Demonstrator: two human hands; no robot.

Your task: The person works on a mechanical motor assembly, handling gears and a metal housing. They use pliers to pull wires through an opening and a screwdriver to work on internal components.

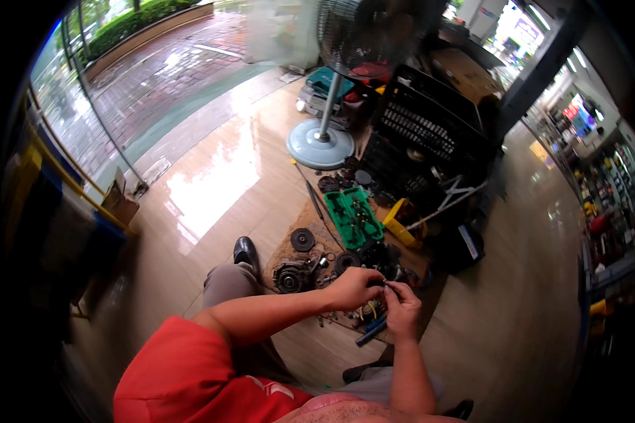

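My left hand (355, 287) and my right hand (402, 304) meet over a cardboard mat (287, 243), fingertips pinched together on a small thin part (382, 283), too small to make out. Under and around them lie greasy metal parts: a round housing (289, 276), a dark disc (303, 240) and a dark ring (346, 263). A blue tube-like tool (371, 331) lies below my right hand, partly hidden. Beyond my hands is an open green tool case (353, 216).
A standing fan (321, 144) rises behind the mat, beside black crates (427, 134), a cardboard box (466, 74) and a yellow container (402, 224). A glass doorway with paving outside is at left, with yellow-railed equipment (113, 215). Shop shelves (607, 204) line the right.
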